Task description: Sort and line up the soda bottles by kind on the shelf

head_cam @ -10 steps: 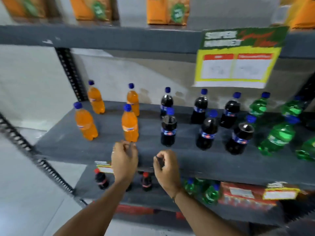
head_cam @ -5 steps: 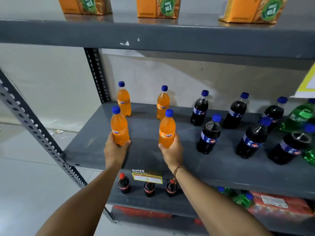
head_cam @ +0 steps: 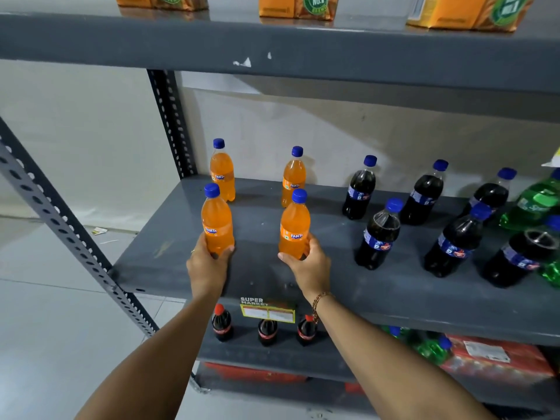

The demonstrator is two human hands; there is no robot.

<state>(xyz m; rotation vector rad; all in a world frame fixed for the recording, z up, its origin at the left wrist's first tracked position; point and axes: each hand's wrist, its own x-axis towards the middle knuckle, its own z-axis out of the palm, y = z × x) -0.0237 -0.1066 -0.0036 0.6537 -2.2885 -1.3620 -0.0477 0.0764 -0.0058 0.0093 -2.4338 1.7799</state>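
Observation:
On the grey shelf (head_cam: 272, 277) stand orange soda bottles at the left, dark cola bottles in the middle and green soda bottles (head_cam: 533, 204) at the right edge. My left hand (head_cam: 207, 266) grips the base of the front left orange bottle (head_cam: 216, 222). My right hand (head_cam: 309, 265) grips the base of the front right orange bottle (head_cam: 294, 228). Two more orange bottles stand behind them, one (head_cam: 223, 171) at back left and one (head_cam: 293, 177) at back right. Several cola bottles, such as the nearest (head_cam: 378, 234), stand in two rows to the right.
A perforated upright post (head_cam: 171, 122) bounds the shelf's back left corner and a slanted brace (head_cam: 60, 219) runs at the left. Orange cartons (head_cam: 298, 7) sit on the shelf above. Below are small red-capped cola bottles (head_cam: 222, 322), a price tag (head_cam: 268, 310) and red packs (head_cam: 497, 359).
One second ago both hands were closed and empty at the shelf's front edge. Each hand has taken hold of a front orange bottle, and the view has shifted left.

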